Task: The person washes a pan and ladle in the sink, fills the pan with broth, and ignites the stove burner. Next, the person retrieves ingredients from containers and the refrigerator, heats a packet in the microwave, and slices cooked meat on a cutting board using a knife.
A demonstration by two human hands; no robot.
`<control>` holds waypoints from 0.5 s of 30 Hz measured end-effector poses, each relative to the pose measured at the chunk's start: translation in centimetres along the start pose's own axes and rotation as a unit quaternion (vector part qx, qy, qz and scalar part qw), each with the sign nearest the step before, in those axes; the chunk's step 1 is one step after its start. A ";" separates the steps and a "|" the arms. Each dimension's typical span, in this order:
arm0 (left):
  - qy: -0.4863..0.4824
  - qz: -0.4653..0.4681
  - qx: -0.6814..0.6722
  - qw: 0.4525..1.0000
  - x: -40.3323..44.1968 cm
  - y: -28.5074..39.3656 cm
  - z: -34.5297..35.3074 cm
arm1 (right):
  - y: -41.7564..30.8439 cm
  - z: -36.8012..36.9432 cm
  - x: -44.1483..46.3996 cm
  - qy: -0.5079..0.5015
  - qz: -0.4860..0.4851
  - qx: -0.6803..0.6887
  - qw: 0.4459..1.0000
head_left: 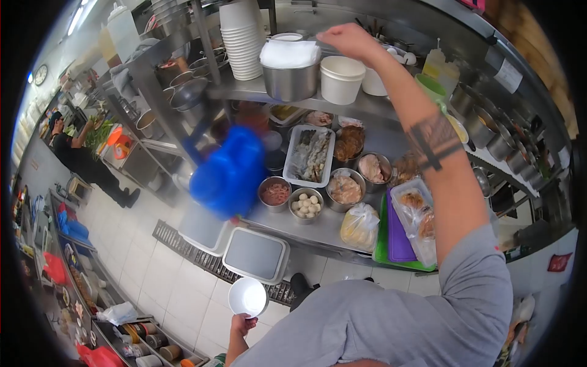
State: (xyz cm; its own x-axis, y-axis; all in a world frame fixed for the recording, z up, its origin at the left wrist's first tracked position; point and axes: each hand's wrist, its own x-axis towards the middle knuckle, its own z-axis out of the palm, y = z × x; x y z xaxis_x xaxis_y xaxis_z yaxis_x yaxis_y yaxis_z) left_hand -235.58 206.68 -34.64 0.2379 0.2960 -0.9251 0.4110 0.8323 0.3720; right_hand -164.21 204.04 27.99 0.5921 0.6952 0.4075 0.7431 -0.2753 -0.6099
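Low at the front, my left hand grips the rim of a white bowl; the bowl's inside looks bare. My right arm stretches up to the shelf, where my right hand is closed in a pinch beside folded white paper or cloth. That white stack lies over a steel pot. Whether the fingertips hold anything is too small to tell. Next to the pot, under my wrist, stands a white paper tub.
A blurred blue plastic thing hangs by the counter. Steel bowls of meat and white balls surround a tray of shrimp-like seafood. Stacked white tubs stand on the shelf. Lidded bins sit below. Another person stands far left.
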 end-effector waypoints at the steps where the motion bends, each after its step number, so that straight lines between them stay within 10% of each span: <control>1: -0.011 -0.002 -0.054 0.998 1.0 -0.8 -0.8 | -0.7 0.4 0.9 0.003 0.000 -0.004 1.000; 15: 0.040 -0.077 -0.100 0.991 -1.0 -9.9 -5.2 | -4.6 2.5 3.8 0.093 -0.043 0.131 0.986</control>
State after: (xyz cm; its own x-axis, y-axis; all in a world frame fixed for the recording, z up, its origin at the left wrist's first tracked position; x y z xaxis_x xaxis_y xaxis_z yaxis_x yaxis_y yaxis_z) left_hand -244.48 200.57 -37.78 0.1124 0.1885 -0.9756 0.2516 0.9444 0.2115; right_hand -166.17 209.64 30.66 0.5964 0.5671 0.5681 0.7009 -0.0230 -0.7129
